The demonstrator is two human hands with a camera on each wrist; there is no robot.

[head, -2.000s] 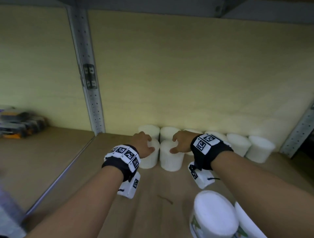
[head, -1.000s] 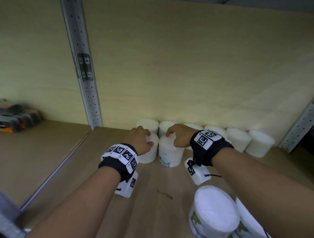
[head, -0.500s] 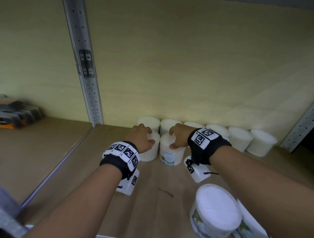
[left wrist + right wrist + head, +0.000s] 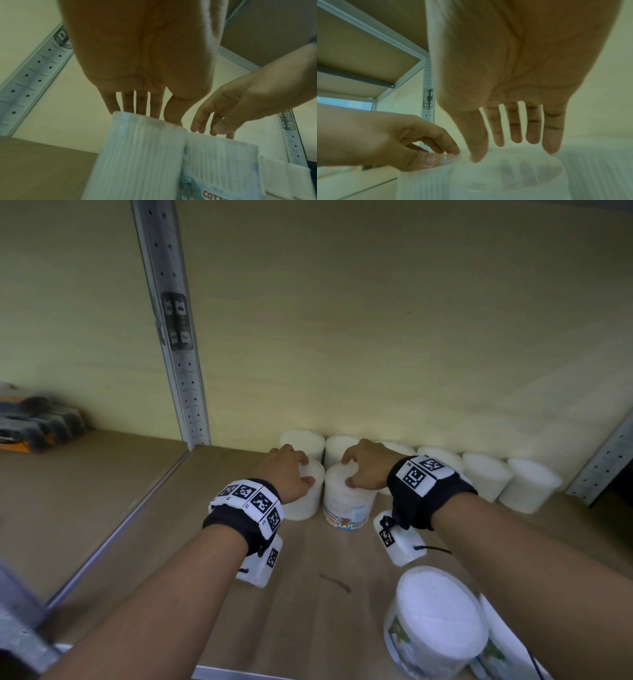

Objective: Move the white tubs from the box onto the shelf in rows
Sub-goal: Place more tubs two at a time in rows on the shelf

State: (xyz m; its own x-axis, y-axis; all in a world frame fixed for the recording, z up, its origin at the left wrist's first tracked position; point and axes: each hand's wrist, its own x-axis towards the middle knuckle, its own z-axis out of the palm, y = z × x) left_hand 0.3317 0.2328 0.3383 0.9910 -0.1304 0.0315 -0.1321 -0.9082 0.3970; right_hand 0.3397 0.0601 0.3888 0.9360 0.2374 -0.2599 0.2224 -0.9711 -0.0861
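Two white tubs stand side by side in a front row on the wooden shelf (image 4: 301, 563). My left hand (image 4: 294, 470) grips the top of the left tub (image 4: 305, 501) from above. My right hand (image 4: 349, 470) grips the lid of the right tub (image 4: 346, 505), whose printed label faces me. In the left wrist view my left hand (image 4: 145, 117) has its fingers over the rim of its tub (image 4: 137, 155). In the right wrist view my right hand (image 4: 513, 152) holds the lid of its tub (image 4: 505, 173) between thumb and fingers. Behind them, several tubs (image 4: 486, 474) line the back wall.
Two more labelled tubs (image 4: 438, 621) stand at the shelf's front right, by my right forearm. A perforated metal post (image 4: 178, 337) divides off the left bay, where dark and orange packs (image 4: 37, 422) lie. Another post (image 4: 603, 460) bounds the right side.
The right tub has turned under my right hand, so its label now faces front. Both hands stay on top of their tubs, which sit close together.
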